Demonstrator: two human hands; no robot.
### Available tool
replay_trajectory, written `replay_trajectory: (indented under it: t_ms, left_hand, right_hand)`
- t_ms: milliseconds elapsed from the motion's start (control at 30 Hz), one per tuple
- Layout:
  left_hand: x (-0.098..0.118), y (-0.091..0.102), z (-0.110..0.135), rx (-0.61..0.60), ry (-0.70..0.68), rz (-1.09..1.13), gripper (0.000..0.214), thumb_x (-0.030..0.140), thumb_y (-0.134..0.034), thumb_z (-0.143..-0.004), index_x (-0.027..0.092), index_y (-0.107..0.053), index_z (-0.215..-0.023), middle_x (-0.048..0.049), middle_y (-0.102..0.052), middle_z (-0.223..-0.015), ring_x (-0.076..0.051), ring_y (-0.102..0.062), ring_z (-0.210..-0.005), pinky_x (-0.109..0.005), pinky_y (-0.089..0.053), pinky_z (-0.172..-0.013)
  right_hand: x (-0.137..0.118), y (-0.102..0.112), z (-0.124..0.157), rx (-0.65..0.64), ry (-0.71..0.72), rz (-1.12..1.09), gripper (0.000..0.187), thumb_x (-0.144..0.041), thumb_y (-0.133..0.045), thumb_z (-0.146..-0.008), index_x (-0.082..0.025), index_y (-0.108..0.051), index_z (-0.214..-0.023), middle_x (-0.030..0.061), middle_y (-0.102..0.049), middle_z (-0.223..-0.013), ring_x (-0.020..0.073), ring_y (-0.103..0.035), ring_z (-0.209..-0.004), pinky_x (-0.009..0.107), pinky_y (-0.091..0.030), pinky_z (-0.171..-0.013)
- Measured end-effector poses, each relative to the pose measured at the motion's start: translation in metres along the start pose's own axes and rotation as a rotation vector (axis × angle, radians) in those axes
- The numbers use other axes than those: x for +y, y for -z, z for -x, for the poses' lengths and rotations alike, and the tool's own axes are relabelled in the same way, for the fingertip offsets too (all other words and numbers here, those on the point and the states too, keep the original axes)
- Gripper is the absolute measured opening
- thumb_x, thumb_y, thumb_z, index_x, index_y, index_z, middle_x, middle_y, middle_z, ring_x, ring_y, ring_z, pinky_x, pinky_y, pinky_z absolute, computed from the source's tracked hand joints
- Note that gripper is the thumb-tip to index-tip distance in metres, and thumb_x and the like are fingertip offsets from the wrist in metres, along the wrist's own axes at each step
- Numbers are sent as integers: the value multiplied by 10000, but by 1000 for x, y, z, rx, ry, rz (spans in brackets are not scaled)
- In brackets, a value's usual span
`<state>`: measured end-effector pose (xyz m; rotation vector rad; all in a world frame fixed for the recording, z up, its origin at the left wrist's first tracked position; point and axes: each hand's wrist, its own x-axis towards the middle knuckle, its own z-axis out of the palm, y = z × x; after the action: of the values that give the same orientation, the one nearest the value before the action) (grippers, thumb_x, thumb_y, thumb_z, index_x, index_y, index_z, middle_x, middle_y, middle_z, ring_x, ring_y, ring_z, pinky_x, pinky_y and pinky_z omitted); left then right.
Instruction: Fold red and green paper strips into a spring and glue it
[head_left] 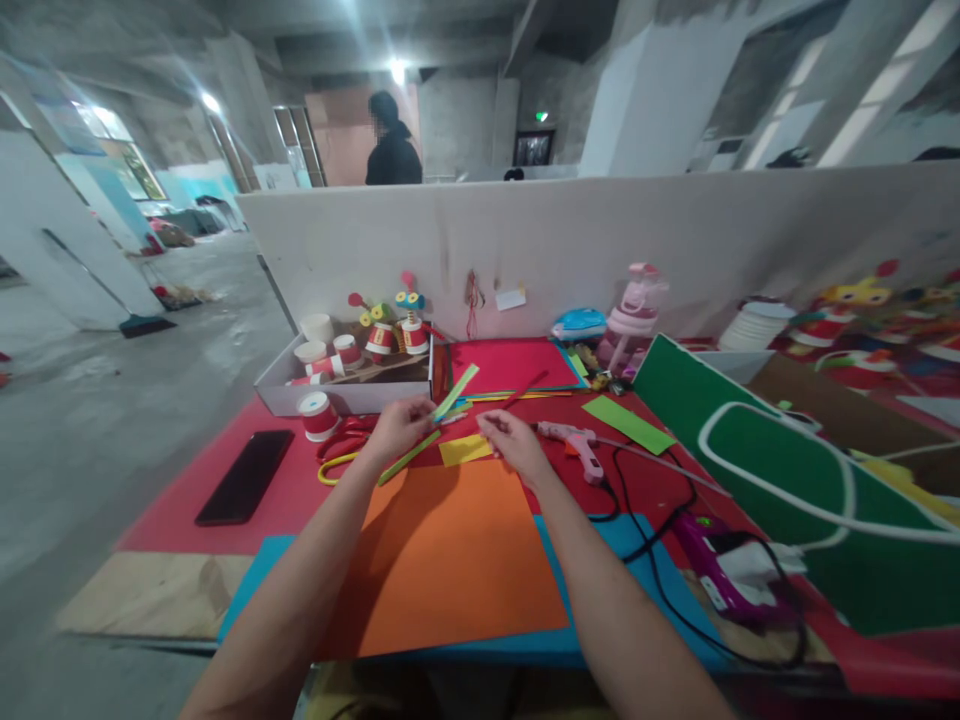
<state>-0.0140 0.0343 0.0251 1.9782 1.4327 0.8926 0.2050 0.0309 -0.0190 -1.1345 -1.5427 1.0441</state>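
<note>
My left hand (pixel 403 425) is closed, its fingertips pinching a light green paper strip (pixel 459 388) that slants up to the right. My right hand (pixel 510 440) is also closed, thumb and fingers together; whatever is between them is too small to make out. Between my hands lies a yellow paper piece (pixel 459 452) at the far edge of an orange sheet (pixel 450 560). Another narrow green strip (pixel 409 458) rests below my left hand. Scissors with yellow handles (pixel 328 472) and a red-handled tool (pixel 346 438) lie left of that hand, partly hidden.
A pink glue gun (pixel 574 445) with a black cord lies to the right, near a purple power strip (pixel 724 570). A phone (pixel 246 478) is at left. Behind stands a white box (pixel 352 398) with paper cups and figures. A green board (pixel 795 500) leans at right.
</note>
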Motion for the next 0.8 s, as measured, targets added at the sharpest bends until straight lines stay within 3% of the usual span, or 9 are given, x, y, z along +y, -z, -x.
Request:
replay_trajectory:
  t_ms: [67, 133, 233, 333, 433, 567, 667, 800]
  left_hand:
    - [6, -3, 3, -144, -57, 64, 252, 325, -525, -786, 143, -633, -923, -2, -651, -702, -107, -538, -575, -202, -413, -582]
    - [9, 1, 7, -210, -52, 27, 274, 371, -503, -808, 157, -643, -905, -1, -646, -693, -111, -541, -588, -205, -412, -589]
    - [3, 14, 13, -120, 57, -264, 269, 390, -481, -820, 181, -647, -783, -10, -642, -663, -130, -548, -595, -216, -388, -576]
    - [-9, 22, 18, -173, 173, -570, 220, 403, -593, -736, 190, -638, -711, -34, -667, -716, -166, -580, -655, -227, -377, -569]
    - [-11, 19, 24, -234, 210, -704, 126, 303, -591, -735, 192, -651, -743, -52, -687, -806, -187, -611, -745, -230, -390, -598]
    - [11, 6, 28, -121, 109, -715, 167, 233, -496, -803, 207, -661, -815, -50, -687, -884, -191, -618, -842, -239, -416, -670]
    - [32, -13, 30, -190, -40, -698, 190, 212, -474, -820, 198, -664, -826, -56, -680, -922, -188, -618, -855, -249, -434, -707]
    - [51, -42, 34, -260, -75, -793, 224, 138, -449, -818, 153, -669, -859, -105, -669, -911, -212, -625, -869, -268, -458, -696]
  right_hand:
    - [-1, -12, 3, -127, -60, -176, 428, -557, -547, -765, -205, -574, -1007, -9, -613, -714, 110, -561, -569, 210, -444, -506]
    - [0, -19, 5, -166, -109, -262, 423, -579, -552, -759, -183, -598, -904, -17, -578, -625, 99, -538, -532, 208, -447, -504]
    - [5, -20, 4, -125, -174, -297, 435, -601, -599, -720, -165, -591, -714, -22, -527, -517, 85, -480, -464, 206, -425, -459]
    - [9, -17, 0, -59, -194, -326, 440, -595, -674, -651, -166, -571, -649, -15, -548, -526, 72, -449, -433, 196, -384, -402]
    - [10, -12, -3, 57, -168, -361, 439, -580, -692, -632, -171, -538, -594, -24, -547, -515, 59, -418, -401, 187, -341, -370]
    - [8, 2, -6, 341, -86, -394, 407, -547, -673, -668, -182, -510, -586, -42, -529, -494, 52, -403, -387, 179, -318, -365]
    - [9, 17, -8, 526, -38, -388, 389, -528, -645, -710, -183, -507, -594, -41, -524, -505, 50, -399, -396, 173, -307, -363]
    - [13, 27, -10, 612, -29, -367, 396, -536, -620, -735, -180, -514, -599, -42, -512, -505, 49, -393, -395, 170, -300, -355]
